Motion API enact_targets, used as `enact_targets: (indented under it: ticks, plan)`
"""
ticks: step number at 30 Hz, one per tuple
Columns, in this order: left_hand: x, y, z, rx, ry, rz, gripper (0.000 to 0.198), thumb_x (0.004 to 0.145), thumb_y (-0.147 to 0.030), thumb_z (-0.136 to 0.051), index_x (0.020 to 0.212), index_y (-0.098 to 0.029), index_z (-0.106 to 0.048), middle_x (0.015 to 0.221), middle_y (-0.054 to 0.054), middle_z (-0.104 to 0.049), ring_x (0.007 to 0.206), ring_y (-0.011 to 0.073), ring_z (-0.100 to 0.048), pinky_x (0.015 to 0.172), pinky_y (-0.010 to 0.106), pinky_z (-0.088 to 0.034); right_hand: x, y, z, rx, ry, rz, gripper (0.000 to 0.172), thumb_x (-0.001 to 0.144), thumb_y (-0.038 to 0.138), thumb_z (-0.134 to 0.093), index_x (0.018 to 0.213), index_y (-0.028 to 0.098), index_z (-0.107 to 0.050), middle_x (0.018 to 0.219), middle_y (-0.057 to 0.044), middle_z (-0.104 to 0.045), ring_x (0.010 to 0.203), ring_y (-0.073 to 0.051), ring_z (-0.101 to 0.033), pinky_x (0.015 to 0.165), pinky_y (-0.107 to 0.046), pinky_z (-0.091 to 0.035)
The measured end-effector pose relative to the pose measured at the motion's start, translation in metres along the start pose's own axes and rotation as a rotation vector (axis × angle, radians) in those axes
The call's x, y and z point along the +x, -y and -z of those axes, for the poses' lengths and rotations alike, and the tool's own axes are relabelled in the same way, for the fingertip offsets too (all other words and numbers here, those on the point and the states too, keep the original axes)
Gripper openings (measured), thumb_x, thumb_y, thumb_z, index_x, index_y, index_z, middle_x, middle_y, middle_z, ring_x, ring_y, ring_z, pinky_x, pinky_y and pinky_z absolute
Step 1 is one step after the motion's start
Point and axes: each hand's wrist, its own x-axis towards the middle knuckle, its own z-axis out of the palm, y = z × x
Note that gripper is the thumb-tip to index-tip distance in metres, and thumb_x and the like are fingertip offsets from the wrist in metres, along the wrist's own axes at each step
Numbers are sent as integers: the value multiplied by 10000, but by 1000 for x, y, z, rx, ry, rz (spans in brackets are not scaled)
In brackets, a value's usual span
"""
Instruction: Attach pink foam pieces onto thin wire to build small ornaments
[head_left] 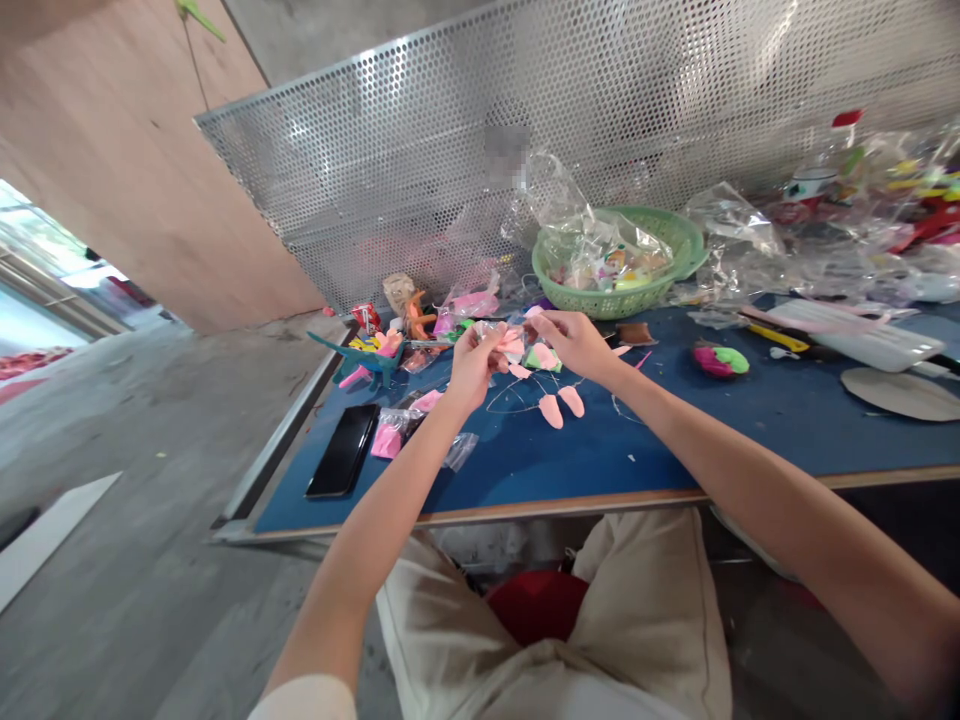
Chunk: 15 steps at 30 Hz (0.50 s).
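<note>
My left hand [474, 365] is closed on a small pink piece [511, 345] with clear plastic around it, above the blue table [487, 490]. Close by on the right, my right hand [576, 342] has its fingers pinched together near the clear plastic; what they hold is too small to make out. Below the hands, two pale pink oval pieces [551, 411] lie side by side with thin strings. A green piece [541, 357] with pink on it sits between the hands.
A black phone [343, 451] and a bag with pink clay [387, 441] lie left. Behind stand a green basket [615, 300] and a perforated metal panel [420, 150]. At right are a yellow cutter [778, 337], a pink-green lump [720, 360] and plastic bags [810, 260].
</note>
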Motion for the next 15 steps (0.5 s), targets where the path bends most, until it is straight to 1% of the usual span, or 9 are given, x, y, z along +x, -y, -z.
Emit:
enact_targets:
  ticks: [2,4,7,9,11,15]
  plan:
    - [-3,-2,-2,10,32,4,516,667,-505,-908,809,-227,-497,601,-74,-591,386,62,-511,390,213,-384,1,-1,0,93,52,-45,660,986,750,-419,752,196,-689,703,-41,-674,658,-167,-575,623,-316,-404]
    - [-6,-5,-4,39,77,-4,545,632,-486,-938,860,-231,-514,627,-75,-617,390,68,-523,399,216,-399,1,0,1,146,90,-82,692,958,803,-422,691,204,-643,626,-16,-592,590,-143,-501,567,-308,-359]
    - [-10,-8,-4,130,145,-61,511,626,-451,-956,850,-221,-559,642,-63,-632,405,69,-537,416,220,-419,-1,4,5,197,171,-107,663,937,807,-481,658,213,-580,580,12,-507,541,-121,-419,524,-302,-308]
    - [-12,-9,-2,196,191,-114,450,654,-434,-949,795,-209,-586,625,-56,-617,414,73,-551,415,219,-414,-2,6,8,229,224,-90,644,929,798,-516,659,215,-566,577,18,-494,543,-117,-412,524,-298,-312]
    - [-12,-9,0,241,225,-148,410,685,-429,-935,755,-203,-600,628,-45,-618,417,75,-557,405,219,-406,-2,7,9,257,254,-68,623,923,788,-541,679,217,-584,587,19,-502,553,-117,-420,531,-295,-328]
    - [-13,-8,2,265,212,-156,387,703,-440,-927,801,-217,-625,650,-37,-639,420,76,-548,387,221,-395,-2,7,9,376,334,-83,554,899,748,-622,723,223,-602,603,28,-493,555,-112,-409,515,-286,-326]
